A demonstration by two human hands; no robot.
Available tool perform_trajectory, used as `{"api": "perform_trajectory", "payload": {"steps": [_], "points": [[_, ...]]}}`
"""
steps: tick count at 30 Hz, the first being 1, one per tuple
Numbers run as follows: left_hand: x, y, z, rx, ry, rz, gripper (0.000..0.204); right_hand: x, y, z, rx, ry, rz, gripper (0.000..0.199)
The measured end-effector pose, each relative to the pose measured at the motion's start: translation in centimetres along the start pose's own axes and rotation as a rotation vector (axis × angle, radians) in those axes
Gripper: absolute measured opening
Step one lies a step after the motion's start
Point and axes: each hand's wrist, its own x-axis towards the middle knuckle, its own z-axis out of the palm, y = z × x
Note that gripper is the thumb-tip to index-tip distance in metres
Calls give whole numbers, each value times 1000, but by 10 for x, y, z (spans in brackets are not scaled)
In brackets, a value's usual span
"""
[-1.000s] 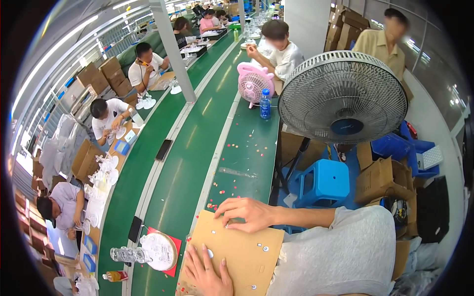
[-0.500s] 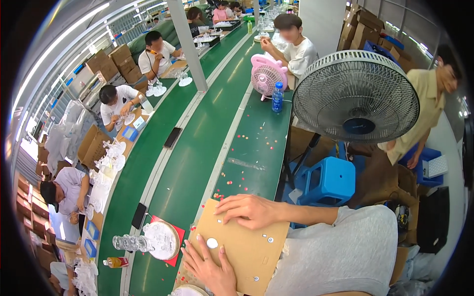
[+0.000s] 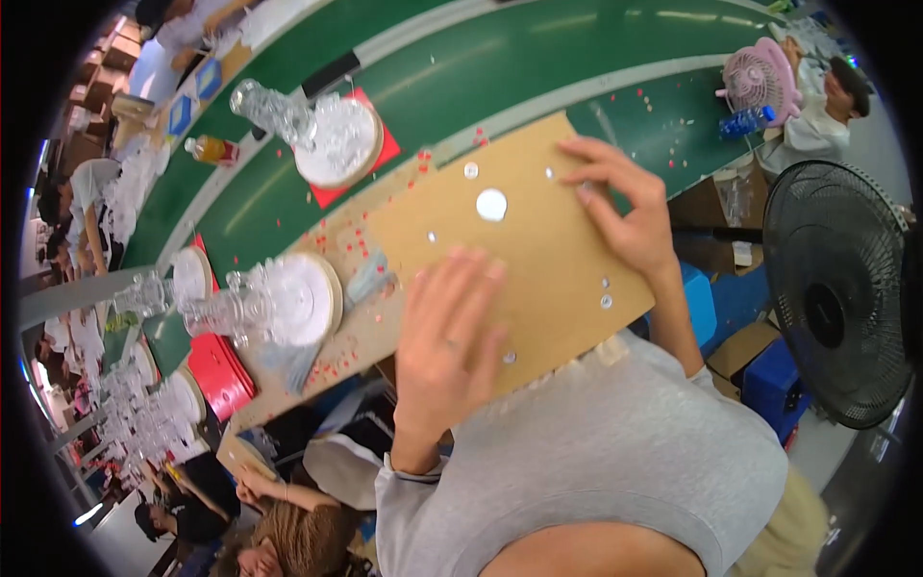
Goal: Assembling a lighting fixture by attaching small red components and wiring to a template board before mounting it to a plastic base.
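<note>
Resting right hand at upper-right edge of tan board, with grip loosely parted; poising left hand, blurred, over left side, with fingers spread. Noted board flat, partly over green worktop.

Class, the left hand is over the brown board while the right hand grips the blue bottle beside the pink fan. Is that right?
No: in the head view, the right hand is at the brown board, not on the blue bottle beside the pink fan. The left hand is over the board.
</note>
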Motion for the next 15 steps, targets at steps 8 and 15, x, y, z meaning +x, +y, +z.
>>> {"api": "perform_trajectory", "payload": {"steps": [8,15], "points": [[-17,0,13,102,-271,92,84,0,6,3,-9,57,28,22],[-1,-11,16,-82,-220,116,69,-7,6,-8,-166,53,44,30]]}}
